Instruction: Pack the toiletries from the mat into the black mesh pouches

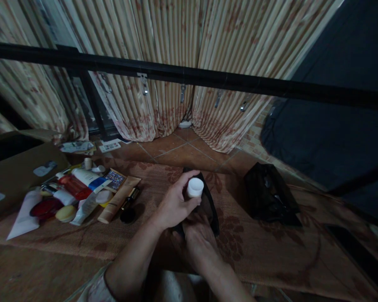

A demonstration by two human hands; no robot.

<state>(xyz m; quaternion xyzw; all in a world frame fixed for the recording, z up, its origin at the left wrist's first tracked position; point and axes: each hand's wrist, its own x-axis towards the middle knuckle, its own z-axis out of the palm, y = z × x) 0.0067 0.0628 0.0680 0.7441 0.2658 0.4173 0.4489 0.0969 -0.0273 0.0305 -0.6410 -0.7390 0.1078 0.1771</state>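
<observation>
My left hand (173, 205) is closed around a small container with a round white cap (195, 187), its top facing up toward me. Just below it, my right hand (200, 235) is at a black pouch (214, 216), and its fingers are largely hidden in the dark material. The pouch lies under both hands on the patterned woven mat (164, 176). Part of the container's body is covered by my left fingers and thumb.
Cosmetics crowd the left side: a beige tube (113, 205), a red bottle (75, 187), a glittery palette (115, 179) and a white tube (25, 214). A cardboard box (22, 172) stands behind them. To the right sit a black bag (269, 195) and a dark flat object (355, 251).
</observation>
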